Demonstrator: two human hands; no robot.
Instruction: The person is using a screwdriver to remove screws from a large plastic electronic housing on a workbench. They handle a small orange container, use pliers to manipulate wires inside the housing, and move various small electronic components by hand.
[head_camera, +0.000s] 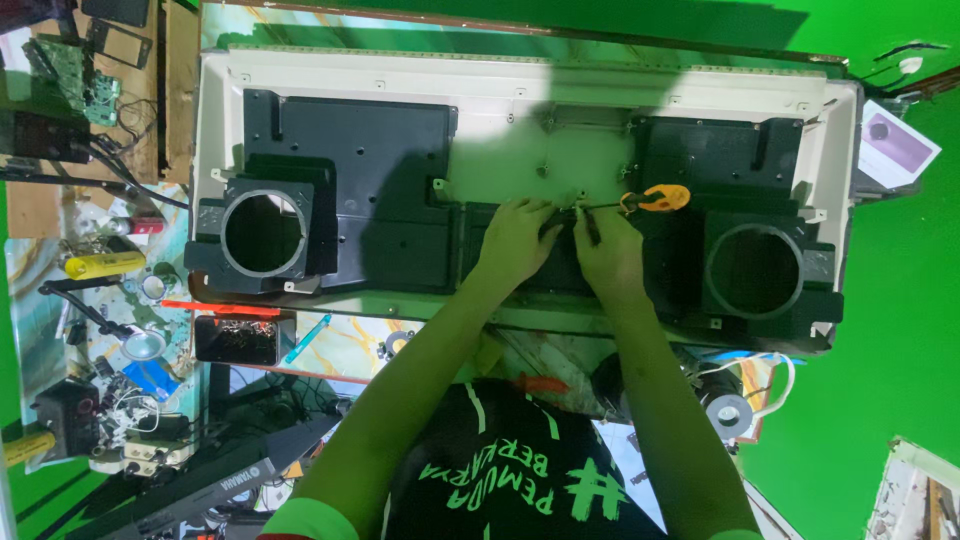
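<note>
A large white panel (520, 95) lies flat on the bench, with black plastic housings and two round speaker openings (264, 233) (753, 270) mounted on it. My left hand (512, 240) rests on the black middle housing, fingers near a small metal bracket (577, 200). My right hand (608, 248) sits just beside it and grips a screwdriver with an orange handle (660, 198). The screwdriver lies roughly level, its tip pointing left at the bracket. Both forearms reach up from the bottom of the view.
Left of the panel lies a crowded bench: a yellow cylinder (104, 264), a green circuit board (70, 75), cables, a red tool (220, 309) and a dark tray of small parts (238, 340). A tape roll (728, 412) and white wires sit below right. Green floor surrounds everything.
</note>
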